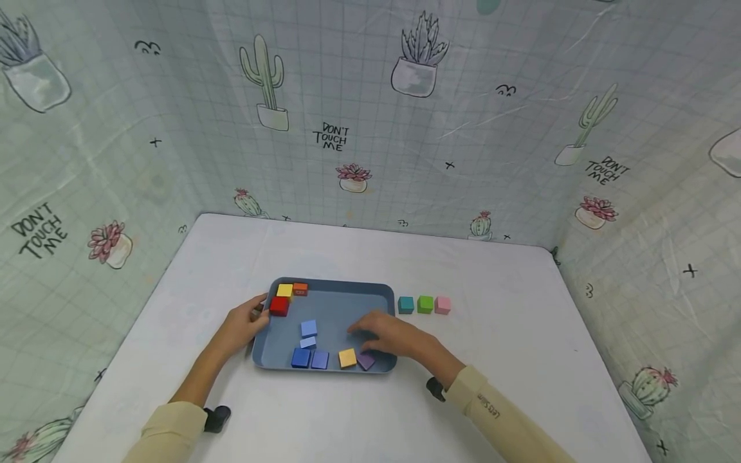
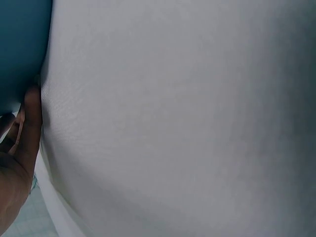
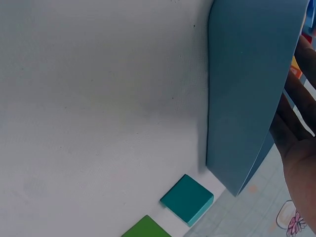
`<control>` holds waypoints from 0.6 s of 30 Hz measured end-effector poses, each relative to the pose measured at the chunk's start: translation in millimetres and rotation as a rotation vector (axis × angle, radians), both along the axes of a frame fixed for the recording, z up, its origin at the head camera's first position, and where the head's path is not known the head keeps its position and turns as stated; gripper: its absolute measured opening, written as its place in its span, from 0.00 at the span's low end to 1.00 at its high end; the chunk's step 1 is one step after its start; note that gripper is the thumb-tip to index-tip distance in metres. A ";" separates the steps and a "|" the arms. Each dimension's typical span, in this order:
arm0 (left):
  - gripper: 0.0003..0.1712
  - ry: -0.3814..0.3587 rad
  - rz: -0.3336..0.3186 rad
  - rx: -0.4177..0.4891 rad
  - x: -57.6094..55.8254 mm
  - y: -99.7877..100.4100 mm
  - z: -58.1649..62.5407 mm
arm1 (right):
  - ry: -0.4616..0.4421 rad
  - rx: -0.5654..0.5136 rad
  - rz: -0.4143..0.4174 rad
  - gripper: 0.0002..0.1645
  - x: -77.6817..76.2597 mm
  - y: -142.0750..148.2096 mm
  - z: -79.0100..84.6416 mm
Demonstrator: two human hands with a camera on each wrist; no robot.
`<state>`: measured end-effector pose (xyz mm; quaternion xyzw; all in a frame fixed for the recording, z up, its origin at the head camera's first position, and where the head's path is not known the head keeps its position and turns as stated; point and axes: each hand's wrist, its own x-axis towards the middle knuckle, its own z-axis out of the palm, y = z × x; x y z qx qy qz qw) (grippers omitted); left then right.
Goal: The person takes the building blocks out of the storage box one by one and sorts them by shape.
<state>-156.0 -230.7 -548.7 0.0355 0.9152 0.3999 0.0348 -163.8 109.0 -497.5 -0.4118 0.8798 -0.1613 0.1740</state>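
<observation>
A blue-grey tray [image 1: 324, 286] lies on the white table with several coloured blocks in it. At its left end, my left hand [image 1: 243, 325] holds the rim; the left wrist view shows the fingers [image 2: 30, 113] against the tray's side. Close to that hand are a red block [image 1: 279, 307], a yellow block [image 1: 285, 291] and an orange block [image 1: 300, 289]. Reaching over the right side, my right hand [image 1: 393, 334] has its fingers spread and nothing visible between them. Below its thumb are a purple block [image 1: 366, 361] and a yellow-orange block [image 1: 347, 358].
Several blue blocks, among them a dark blue one [image 1: 300, 358] and a light blue one [image 1: 309, 328], sit left of centre in the tray. Right of the tray stand a teal block [image 1: 406, 305], a green block [image 1: 425, 305] and a pink block [image 1: 442, 305]. A patterned cloth [image 1: 376, 128] hangs behind.
</observation>
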 end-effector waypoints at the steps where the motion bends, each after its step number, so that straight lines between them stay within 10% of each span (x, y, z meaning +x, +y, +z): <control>1: 0.30 -0.002 0.004 -0.001 0.0 0.4 0.1 | -0.001 -0.001 0.001 0.26 0.3 -0.2 -0.4; 18: 0.30 -0.002 0.002 0.001 0.8 0.8 0.0 | 0.003 0.035 0.014 0.27 8.1 -5.5 -8.5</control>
